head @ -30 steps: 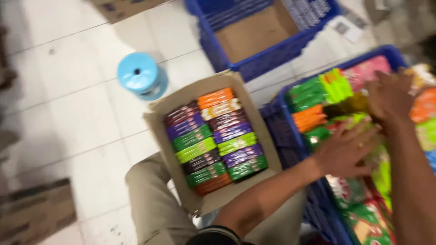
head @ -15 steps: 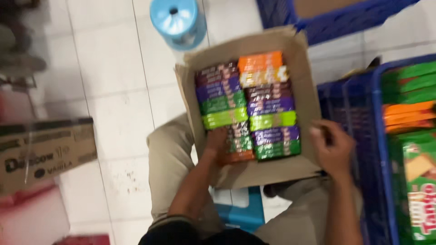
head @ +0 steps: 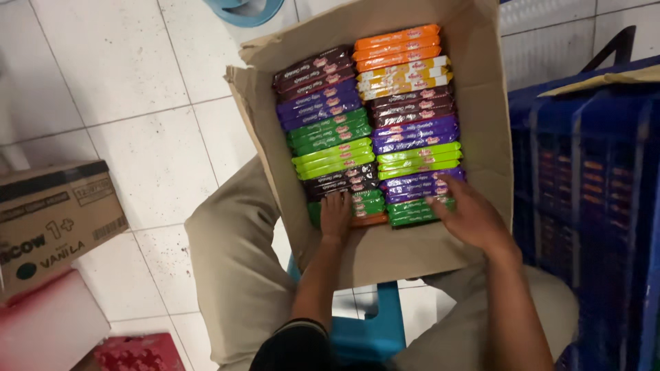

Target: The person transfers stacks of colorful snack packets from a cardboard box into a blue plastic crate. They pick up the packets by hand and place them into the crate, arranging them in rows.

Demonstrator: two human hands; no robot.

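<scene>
The flat snack packets (head: 371,130) stand on edge in two coloured rows inside the open cardboard box (head: 491,117), which rests on our knees above the tiled floor (head: 103,82). Our left hand (head: 335,214) presses loosely spread fingers on the near left stack; our right hand (head: 471,216) lies open on the right one, grasping nothing. We judge even, gentle pressure keeps the rows tight beside the blue crate (head: 591,199).

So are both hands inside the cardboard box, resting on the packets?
Yes: the left hand and the right hand both lie flat on the near rows of packets inside the cardboard box.
</scene>
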